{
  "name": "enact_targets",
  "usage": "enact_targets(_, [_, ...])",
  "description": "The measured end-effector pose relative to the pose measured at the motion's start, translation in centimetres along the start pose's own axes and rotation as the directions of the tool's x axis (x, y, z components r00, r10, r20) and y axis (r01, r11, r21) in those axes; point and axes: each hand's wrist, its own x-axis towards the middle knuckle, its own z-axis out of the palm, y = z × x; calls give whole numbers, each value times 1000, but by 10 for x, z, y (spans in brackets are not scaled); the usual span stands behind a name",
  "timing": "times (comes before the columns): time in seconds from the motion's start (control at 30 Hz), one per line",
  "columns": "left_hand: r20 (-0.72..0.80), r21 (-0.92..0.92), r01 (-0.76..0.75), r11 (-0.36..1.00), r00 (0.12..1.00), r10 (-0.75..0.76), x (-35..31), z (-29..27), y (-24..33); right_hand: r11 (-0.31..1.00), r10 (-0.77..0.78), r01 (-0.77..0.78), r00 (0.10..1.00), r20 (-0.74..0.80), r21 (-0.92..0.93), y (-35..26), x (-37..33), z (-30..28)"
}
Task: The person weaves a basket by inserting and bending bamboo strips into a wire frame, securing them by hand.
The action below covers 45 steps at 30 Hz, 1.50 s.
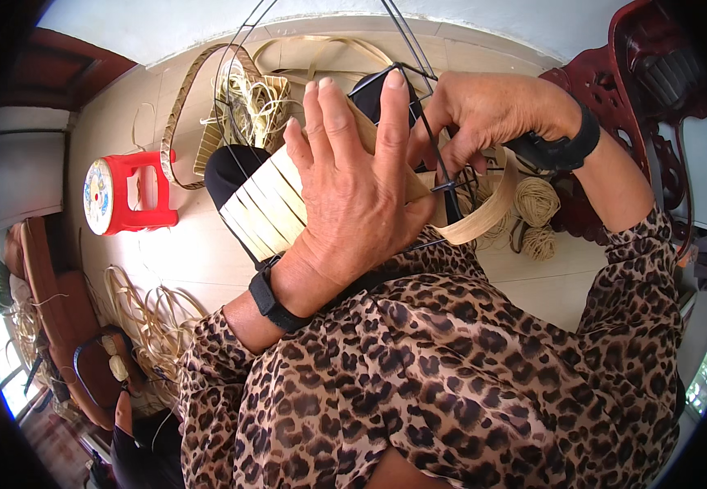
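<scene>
On my lap lies a black wire frame (439,187), part of it wrapped side by side with flat pale strips (268,204). My left hand (353,175) is laid over the wrapped part, its fingers stretched out and spread. At the frame's right side my right hand (484,122) is bent with its fingers curled round a wire and the pale strip. A loose length of that strip (484,216) loops out below the right hand. The right fingertips are partly hidden behind the wire.
A woven basket (207,143) with a tall handle holds pale shavings beyond my left knee. Left of it a red stool (145,191) lies on its side. Coiled strips (154,314) spread over the floor. Twine balls (537,200) lie at right near a dark red carved chair (639,106).
</scene>
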Motion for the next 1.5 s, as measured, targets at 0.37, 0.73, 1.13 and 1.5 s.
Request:
enact_targets(0.37, [-28, 36, 6, 999, 1000, -5, 2, 1, 3, 928, 12, -11, 1000, 0, -373, -21, -6, 6])
enact_targets(0.73, [70, 80, 11, 997, 997, -17, 4, -13, 10, 900, -341, 160, 837, -428, -405, 13, -7, 27])
enact_targets(1.13, [699, -498, 685, 532, 680, -220, 64, -51, -50, 699, -615, 79, 575, -540, -711, 10, -1, 20])
enact_targets(1.5, [905, -393, 914, -98, 403, 135, 87, -30, -57, 551, -731, -100, 421, -537, -829, -2, -12, 29])
